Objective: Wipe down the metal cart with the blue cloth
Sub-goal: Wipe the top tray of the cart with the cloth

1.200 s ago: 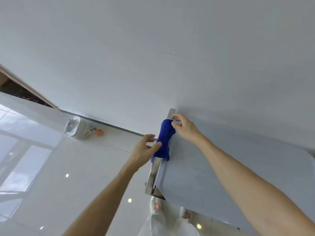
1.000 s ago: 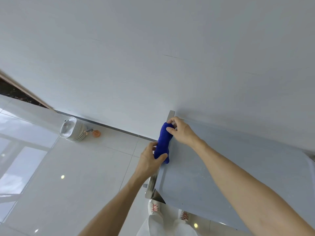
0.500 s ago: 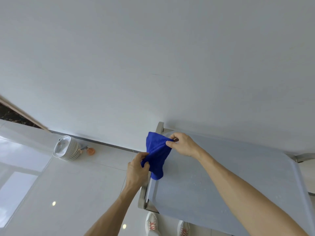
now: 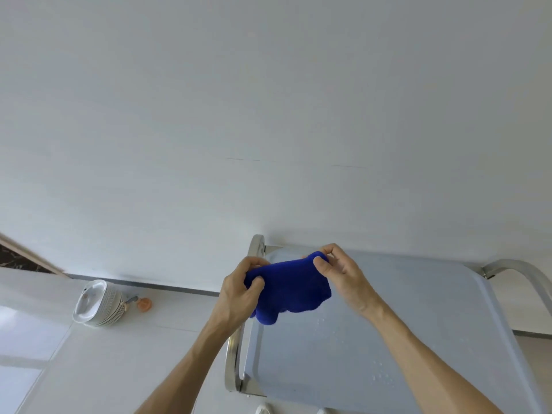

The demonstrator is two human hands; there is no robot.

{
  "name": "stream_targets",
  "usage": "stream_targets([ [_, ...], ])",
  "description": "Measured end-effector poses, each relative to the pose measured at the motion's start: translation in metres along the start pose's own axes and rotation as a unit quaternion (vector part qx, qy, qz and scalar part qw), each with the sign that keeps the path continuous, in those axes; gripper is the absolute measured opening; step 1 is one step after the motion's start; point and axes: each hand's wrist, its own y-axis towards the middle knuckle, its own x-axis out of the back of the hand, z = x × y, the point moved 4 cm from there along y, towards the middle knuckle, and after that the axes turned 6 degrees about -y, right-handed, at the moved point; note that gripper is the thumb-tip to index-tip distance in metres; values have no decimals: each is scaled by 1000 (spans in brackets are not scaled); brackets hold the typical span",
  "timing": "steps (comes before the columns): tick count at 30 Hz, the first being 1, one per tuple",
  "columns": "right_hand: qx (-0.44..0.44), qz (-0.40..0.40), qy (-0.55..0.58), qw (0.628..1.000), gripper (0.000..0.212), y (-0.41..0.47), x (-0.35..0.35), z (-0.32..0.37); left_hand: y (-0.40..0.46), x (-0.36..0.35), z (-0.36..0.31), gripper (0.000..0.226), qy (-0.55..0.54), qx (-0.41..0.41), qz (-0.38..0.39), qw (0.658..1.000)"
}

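Note:
The blue cloth hangs bunched between both hands, lifted above the far left part of the metal cart's top. My left hand grips its left end and my right hand pinches its upper right corner. The cart top is pale grey with small water drops on it. A curved steel handle runs along its left side, and another steel handle shows at the right.
A white wall stands directly behind the cart. On the glossy tiled floor to the left lies a stack of white bowls with a small orange object beside it. White shoes show at the bottom edge.
The cloth was wrapped around the left handle with both hands on it. It has come off the handle, opened out, and moved right over the cart top, held up between both hands.

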Motion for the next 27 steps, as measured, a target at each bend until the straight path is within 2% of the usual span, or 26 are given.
stream_targets([
  [3,28,-61,-1,998,26,-16,17,0,6,-15,-11,40,4,-5,52,999],
  [7,17,-110,-6,994,15,-43,37,-22,3,-42,-5,38,5,11,122,992],
  [14,-110,-153,-49,981,11,-90,48,-91,-14,-92,48,37,19,108,208,972],
  [18,-177,-214,-92,956,3,-81,66,-118,4,-109,60,33,67,85,168,980],
  [20,-204,-227,-113,945,14,-74,74,-128,16,-110,62,30,70,85,129,986],
  [27,-233,-136,-179,946,17,-67,60,-145,29,-91,59,26,134,38,119,983],
])
